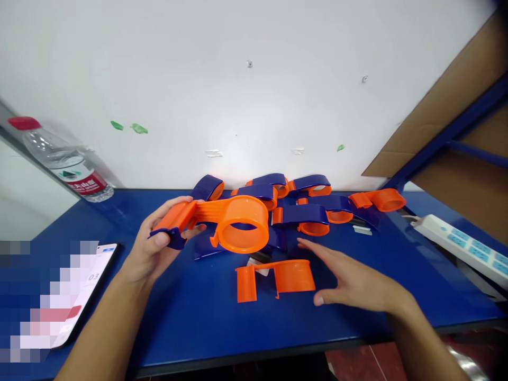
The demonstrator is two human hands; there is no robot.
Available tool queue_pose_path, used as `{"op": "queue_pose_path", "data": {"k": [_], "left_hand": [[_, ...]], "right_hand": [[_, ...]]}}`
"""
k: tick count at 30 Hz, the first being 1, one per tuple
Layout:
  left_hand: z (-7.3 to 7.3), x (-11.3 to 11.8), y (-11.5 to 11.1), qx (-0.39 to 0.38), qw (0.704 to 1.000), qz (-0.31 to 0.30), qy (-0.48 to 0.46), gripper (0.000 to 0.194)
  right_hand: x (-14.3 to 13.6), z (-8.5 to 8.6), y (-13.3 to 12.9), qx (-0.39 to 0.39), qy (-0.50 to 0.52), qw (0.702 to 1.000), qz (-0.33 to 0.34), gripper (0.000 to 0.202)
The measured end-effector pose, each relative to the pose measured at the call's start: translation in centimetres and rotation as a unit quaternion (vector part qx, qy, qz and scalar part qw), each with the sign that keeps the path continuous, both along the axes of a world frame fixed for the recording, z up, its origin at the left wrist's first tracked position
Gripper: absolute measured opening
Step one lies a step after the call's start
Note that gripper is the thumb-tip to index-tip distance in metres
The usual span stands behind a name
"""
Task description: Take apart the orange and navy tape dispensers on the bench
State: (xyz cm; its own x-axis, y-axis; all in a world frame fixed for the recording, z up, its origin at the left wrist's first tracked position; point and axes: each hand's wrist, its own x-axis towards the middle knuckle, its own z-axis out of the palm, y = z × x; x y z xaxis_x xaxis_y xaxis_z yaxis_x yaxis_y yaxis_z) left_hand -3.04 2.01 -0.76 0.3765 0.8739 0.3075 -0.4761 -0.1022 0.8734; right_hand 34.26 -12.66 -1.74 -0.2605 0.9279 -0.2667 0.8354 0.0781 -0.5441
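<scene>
The left hand [151, 251] has its grip closed, thumb against fingers, pinching the left end of an orange tape-dispenser frame [246, 209] with a dark blue part [174, 239] at the thumb. This frame is raised above the bench [190, 317], left of the middle, its ring pointing right. The right hand [353, 275] has its grip spread and holds nothing; its thumb is just beside the near loose frame [296, 276].

Because the ring overhangs the pinch, a slack thumb could let the frame tip or drop onto the pieces below, and the blue part might slip off. A low sweep of the right hand could knock the near loose frame, and a leftward swing of the left forearm could nudge the phone [93, 275].

Counted: one held frame; two loose frames, one near and one far right [387, 200]; six blue-covered dispensers [305, 214] grouped on the far side; one bottle [79, 169], one phone, one power strip [464, 241]. Loose blue covers [208, 247] overlap too much for a sure count.
</scene>
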Motion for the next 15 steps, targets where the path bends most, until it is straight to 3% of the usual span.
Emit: {"op": "queue_pose_path", "data": {"k": [3,6,11,15], "left_hand": [[-0.4,-0.1,0.2,0.005,1.000,-0.005,0.008,0.061],[-0.6,-0.1,0.3,0.007,1.000,-0.002,0.026,0.062],[-0.7,-0.2,0.5,-0.001,0.999,0.012,0.039,0.061],[-0.7,0.2,0.3,0.003,0.999,0.000,0.037,0.066]], "right_hand": [[-0.4,-2.2,-1.0,0.007,0.033,0.999,-0.014,0.108],[-0.5,-3.4,-1.7,0.031,0.046,0.998,-0.030,0.098],[0.1,-4.3,-2.7,0.074,0.058,0.994,-0.059,0.092],[-0.2,-3.8,-3.1,0.177,0.103,0.975,-0.081,0.081]]}}
